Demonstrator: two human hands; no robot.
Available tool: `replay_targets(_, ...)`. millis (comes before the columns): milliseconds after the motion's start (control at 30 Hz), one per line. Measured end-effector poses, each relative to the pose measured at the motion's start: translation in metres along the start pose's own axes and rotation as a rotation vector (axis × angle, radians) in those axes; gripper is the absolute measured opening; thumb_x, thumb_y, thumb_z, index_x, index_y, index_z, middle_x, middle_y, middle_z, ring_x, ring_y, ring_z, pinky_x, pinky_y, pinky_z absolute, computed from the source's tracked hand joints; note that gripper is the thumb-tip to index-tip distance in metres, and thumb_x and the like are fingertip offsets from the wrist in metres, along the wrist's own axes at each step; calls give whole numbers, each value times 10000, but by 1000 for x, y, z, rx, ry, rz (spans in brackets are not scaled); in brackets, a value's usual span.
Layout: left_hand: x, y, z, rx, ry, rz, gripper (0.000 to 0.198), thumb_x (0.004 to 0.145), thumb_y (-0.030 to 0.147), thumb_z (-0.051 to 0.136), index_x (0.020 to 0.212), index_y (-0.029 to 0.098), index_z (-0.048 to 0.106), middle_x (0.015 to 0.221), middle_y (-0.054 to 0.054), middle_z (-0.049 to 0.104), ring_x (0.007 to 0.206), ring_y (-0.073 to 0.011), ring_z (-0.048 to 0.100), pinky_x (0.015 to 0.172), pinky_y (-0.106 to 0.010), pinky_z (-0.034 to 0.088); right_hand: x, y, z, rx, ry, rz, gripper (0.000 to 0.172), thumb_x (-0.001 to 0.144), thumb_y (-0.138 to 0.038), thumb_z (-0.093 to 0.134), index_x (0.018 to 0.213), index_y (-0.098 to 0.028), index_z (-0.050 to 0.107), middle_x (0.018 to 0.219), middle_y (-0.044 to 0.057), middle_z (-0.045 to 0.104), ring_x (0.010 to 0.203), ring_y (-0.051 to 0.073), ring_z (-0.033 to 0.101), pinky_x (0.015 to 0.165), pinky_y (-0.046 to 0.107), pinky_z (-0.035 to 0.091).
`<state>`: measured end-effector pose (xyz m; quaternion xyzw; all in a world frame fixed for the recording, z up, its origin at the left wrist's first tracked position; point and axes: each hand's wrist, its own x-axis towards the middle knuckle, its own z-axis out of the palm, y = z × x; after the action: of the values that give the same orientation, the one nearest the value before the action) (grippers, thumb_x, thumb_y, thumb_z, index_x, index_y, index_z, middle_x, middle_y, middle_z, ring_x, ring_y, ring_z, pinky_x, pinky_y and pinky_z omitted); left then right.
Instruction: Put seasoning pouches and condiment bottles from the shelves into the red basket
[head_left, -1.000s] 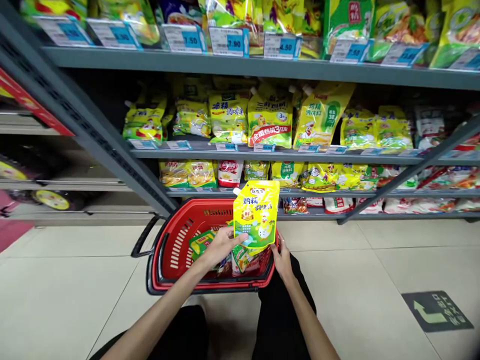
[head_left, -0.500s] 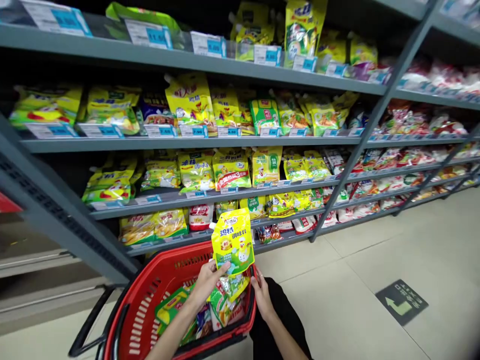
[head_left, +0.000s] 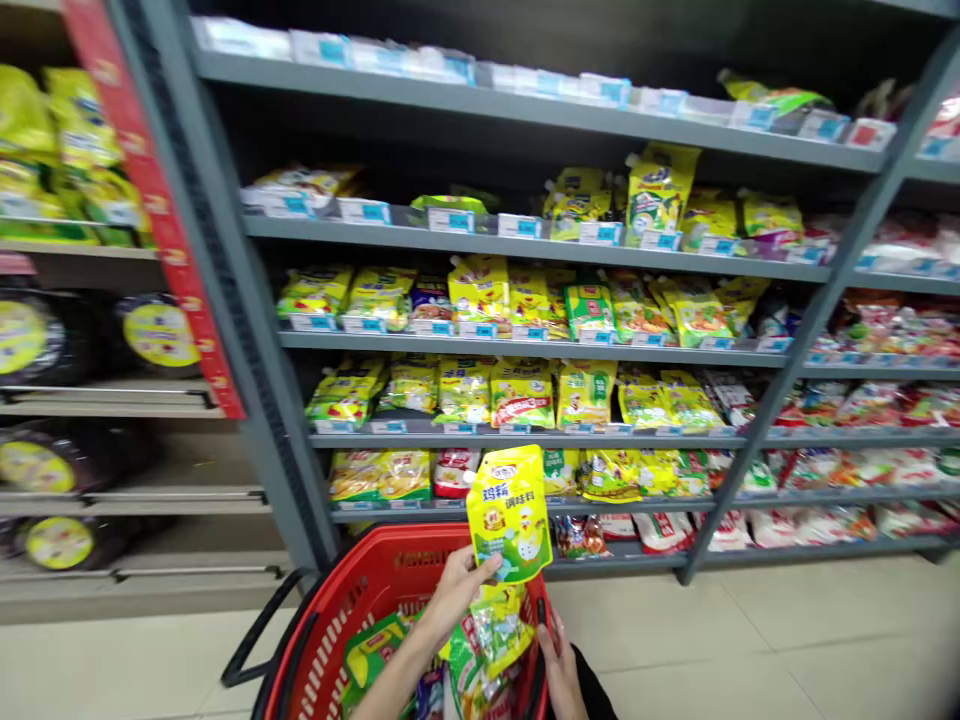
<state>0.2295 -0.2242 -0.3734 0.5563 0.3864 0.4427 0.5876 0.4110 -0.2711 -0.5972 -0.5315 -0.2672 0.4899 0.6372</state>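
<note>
My left hand (head_left: pixel 459 592) pinches the lower left edge of a yellow and green pouch of chicken seasoning (head_left: pixel 511 515), which has a white spout and a cartoon chick on it. The pouch is held upright above a red shopping basket (head_left: pixel 411 537). My right hand (head_left: pixel 559 662) is at the basket's right side, its fingers closed around the rim, partly hidden. Inside the basket, below the pouch, lie several bags, among them a yellow and green packet (head_left: pixel 375 648) and a shiny yellow bag (head_left: pixel 499 630).
Grey shelving (head_left: pixel 540 345) filled with yellow seasoning bags stands ahead. A slanted post (head_left: pixel 810 300) divides it on the right. At left, a red strip (head_left: pixel 161 220) borders another shelf with dark round packages (head_left: pixel 161 330). The basket's black handle (head_left: pixel 259 640) sticks out left. Pale floor tiles (head_left: pixel 697 640) lie right.
The view has turned left and tilted up, bringing the left shelf into sight. My left hand still holds the pouch above the basket, and my right hand stays on the basket's right side.
</note>
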Motion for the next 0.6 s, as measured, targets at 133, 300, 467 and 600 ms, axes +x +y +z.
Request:
replay_targets(133,-1,10,-9,-10,36,83,553,708,596,816,964,107,784,921,-125,776,798,-220,675,725,-294,496,8,-7,-1,-101,-30,13,869,594,-739,772,1270,-199,695,1441,118,627,1444,379,456,1194,473,387)
replay_targets(300,-1,14,-21,-38,90,101,586,707,628,802,969,105,781,892,-123,773,751,-201,667,698,-285,497,18,-2,2,-132,-10,88,1085,467,-813,764,1337,-178,632,1382,156,664,1381,413,525,1113,479,489)
replay_targets(467,-2,11,-30,-57,126,109,591,728,621,791,1011,102,778,941,-139,775,778,-208,681,715,-296,513,13,1,12,-164,50,31,1144,557,-846,679,1436,-129,534,1369,175,666,1346,428,555,1118,485,490)
replay_targets(600,-3,11,-36,-53,151,104,571,751,610,778,1022,108,778,963,-141,772,790,-207,680,722,-300,514,2,-8,14,-175,42,28,1062,646,-808,642,1460,-139,512,1291,158,715,1340,410,568,1078,486,531)
